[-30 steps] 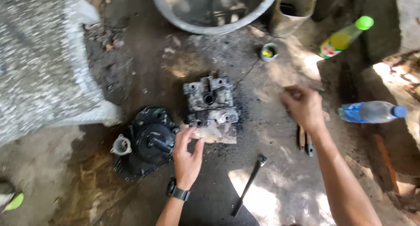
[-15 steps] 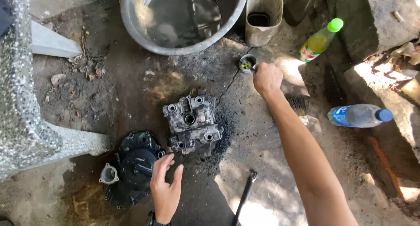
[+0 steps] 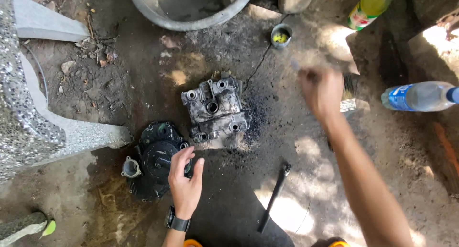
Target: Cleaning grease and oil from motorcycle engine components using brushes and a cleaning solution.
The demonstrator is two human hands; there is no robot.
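A dirty grey engine block part (image 3: 215,108) lies on the oily ground in the middle. Left of it sits a black round engine cover (image 3: 150,163). My left hand (image 3: 185,182), with a watch on the wrist, hovers by the cover's right edge, fingers apart and holding nothing. My right hand (image 3: 321,91) is blurred in motion to the right of the grey part. Its fingers are closed around a small thin tool whose pale tip (image 3: 294,64) sticks out at the upper left.
A small cup with yellow contents (image 3: 281,35) stands beyond the grey part, below a large metal basin (image 3: 191,17). A paintbrush (image 3: 349,95), a clear bottle (image 3: 418,96) and a green bottle (image 3: 370,3) lie right. A black rod (image 3: 273,197) lies near me. A stone bench (image 3: 43,127) stands left.
My right hand reached to the small cup, then drew back toward me, to the right of the grey part. My left hand stayed by the black cover.
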